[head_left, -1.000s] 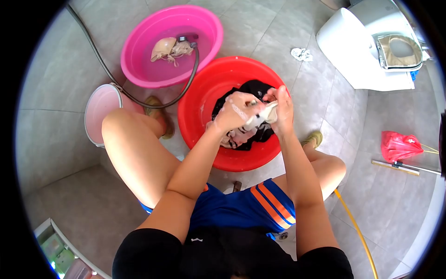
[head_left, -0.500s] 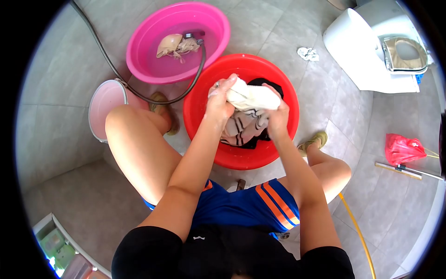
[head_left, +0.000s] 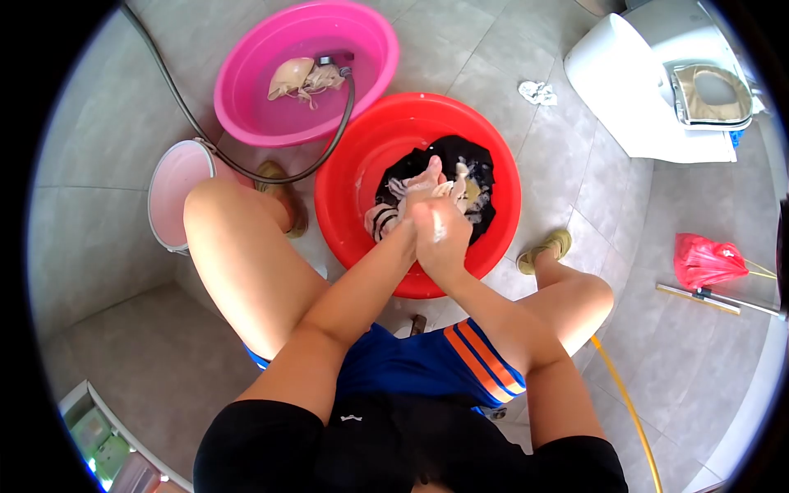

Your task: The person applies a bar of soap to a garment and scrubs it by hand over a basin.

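Over the red basin [head_left: 337, 189], my two hands are close together and partly overlap. My left hand [head_left: 421, 193] is closed on a light garment with dark stripes [head_left: 380, 220]. My right hand [head_left: 442, 238], with white foam on its back, is curled against my left hand and closed on the same garment; its fingertips are hidden. Under the hands lies a black garment [head_left: 472, 156] in the basin, with suds on its right side. A small yellowish patch [head_left: 472, 191] shows just right of my hands; I cannot tell what it is.
A pink basin [head_left: 246, 115] with water, pale cloth and a shower head [head_left: 335, 59] stands beyond, its hose [head_left: 185, 107] running past. At left is a pale pink bucket [head_left: 156, 197]. A white toilet [head_left: 616, 90], a red bag [head_left: 705, 261] and a squeegee [head_left: 699, 298] are at right.
My hands have come together and moved lower and nearer me. The white part of the garment, held stretched between them before, is now bunched. More of the black garment shows.
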`<state>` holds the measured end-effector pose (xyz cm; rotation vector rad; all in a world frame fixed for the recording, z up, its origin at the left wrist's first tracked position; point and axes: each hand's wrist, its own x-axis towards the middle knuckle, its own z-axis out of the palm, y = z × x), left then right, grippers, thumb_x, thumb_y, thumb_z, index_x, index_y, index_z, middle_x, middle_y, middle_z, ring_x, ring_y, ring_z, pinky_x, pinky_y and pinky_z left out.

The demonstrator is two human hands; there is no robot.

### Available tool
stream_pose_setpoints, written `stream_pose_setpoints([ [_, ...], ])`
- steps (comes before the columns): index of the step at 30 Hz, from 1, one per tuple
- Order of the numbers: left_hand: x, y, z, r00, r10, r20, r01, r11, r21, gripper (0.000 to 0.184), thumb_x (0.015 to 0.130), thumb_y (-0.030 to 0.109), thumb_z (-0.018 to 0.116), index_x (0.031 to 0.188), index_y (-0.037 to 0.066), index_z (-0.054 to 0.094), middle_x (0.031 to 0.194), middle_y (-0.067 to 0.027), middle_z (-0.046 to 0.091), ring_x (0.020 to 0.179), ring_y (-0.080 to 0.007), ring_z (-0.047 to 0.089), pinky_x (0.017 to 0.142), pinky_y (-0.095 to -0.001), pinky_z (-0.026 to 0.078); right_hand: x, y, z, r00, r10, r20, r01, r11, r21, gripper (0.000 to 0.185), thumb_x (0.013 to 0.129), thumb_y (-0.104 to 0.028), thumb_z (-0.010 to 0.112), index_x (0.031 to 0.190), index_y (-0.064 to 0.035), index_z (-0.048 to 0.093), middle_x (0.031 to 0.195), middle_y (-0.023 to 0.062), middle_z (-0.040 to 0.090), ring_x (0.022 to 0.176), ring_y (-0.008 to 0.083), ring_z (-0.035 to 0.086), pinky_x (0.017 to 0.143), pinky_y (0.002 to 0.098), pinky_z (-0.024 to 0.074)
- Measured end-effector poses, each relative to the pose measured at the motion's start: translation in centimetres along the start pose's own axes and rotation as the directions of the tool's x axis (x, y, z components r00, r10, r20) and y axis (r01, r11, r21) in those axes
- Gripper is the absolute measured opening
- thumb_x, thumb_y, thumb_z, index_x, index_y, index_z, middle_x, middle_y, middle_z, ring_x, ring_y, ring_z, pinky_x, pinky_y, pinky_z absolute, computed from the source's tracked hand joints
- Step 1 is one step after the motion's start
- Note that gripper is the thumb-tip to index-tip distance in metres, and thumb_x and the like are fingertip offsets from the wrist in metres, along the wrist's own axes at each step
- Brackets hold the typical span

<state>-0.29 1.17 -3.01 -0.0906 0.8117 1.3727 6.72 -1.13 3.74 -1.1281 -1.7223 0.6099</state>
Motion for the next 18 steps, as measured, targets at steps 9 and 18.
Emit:
stream_pose_setpoints([
  [9, -3.7, 0.0, 3.8, 0.971, 0.230, 0.066, -0.238, 0.958, 0.160, 0.019, 0.090, 0.024, 0.057, 0.076, 0.011, 0.058, 0.065, 0.0019, 0.051, 0.056, -0.0103, 0.050, 0.050, -0.0272, 0.041, 1.6, -1.9, -0.5, 0.972, 0.227, -0.053, -0.212, 0.955, 0.209, 0.028, 0.092, -0.019, 0.053, 0.077, 0.0030, 0.062, 0.065, 0.0146, 0.062, 0.060, 0.0155, 0.056, 0.059, 0.0325, 0.0459],
  [18, -3.7, 0.4, 3.1, 0.992, 0.119, 0.033, -0.122, 0.985, 0.123, 0.017, 0.090, 0.021, 0.057, 0.080, 0.008, 0.059, 0.070, 0.0023, 0.054, 0.058, -0.0091, 0.052, 0.052, -0.0262, 0.041, 1.1, -0.7, 0.7, 0.956, 0.268, -0.120, -0.226, 0.931, 0.286, 0.039, 0.095, -0.030, 0.050, 0.068, -0.0016, 0.054, 0.061, 0.0025, 0.054, 0.060, 0.0106, 0.050, 0.055, 0.0283, 0.0414],
])
